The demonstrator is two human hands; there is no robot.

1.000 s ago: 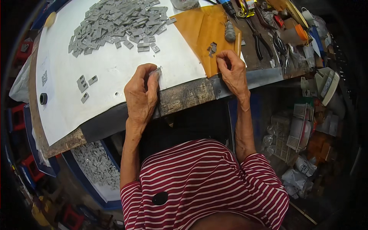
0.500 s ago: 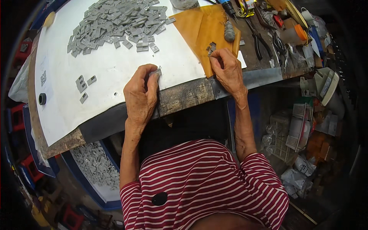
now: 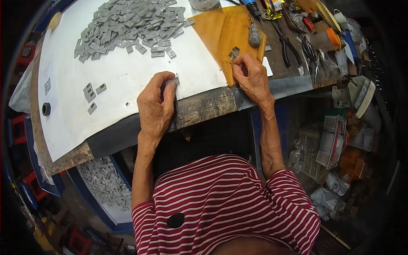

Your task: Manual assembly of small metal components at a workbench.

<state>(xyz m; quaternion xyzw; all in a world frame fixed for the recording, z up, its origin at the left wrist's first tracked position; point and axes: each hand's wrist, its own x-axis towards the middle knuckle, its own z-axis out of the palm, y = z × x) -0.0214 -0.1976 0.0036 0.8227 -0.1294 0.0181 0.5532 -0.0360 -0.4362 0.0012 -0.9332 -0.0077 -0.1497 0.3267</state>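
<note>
Near the front edge of the white sheet (image 3: 127,72), my left hand (image 3: 156,100) pinches a small grey rectangular part (image 3: 176,79), mostly hidden by the thumb and fingers. My right hand (image 3: 251,78) rests at the lower end of a brown-orange sheet (image 3: 212,32), thumb and forefinger pressed together; whatever is between them is too small to make out. Just beyond those fingertips lie a few small dark pieces (image 3: 234,52). A big pile of grey parts (image 3: 131,27) covers the back of the white sheet. Several more grey parts (image 3: 89,92) lie left of my left hand.
Black-handled pliers (image 3: 285,49) and other tools crowd the right of the bench. A grey lump (image 3: 254,35) sits on the brown-orange sheet. At the left edge stands a black ring (image 3: 46,109). Below the bench, a blue-rimmed tray (image 3: 121,227) holds many grey parts.
Both hands stay in nearly the same place and pose. The view has shifted very slightly; nothing is visibly taken up or let go.
</note>
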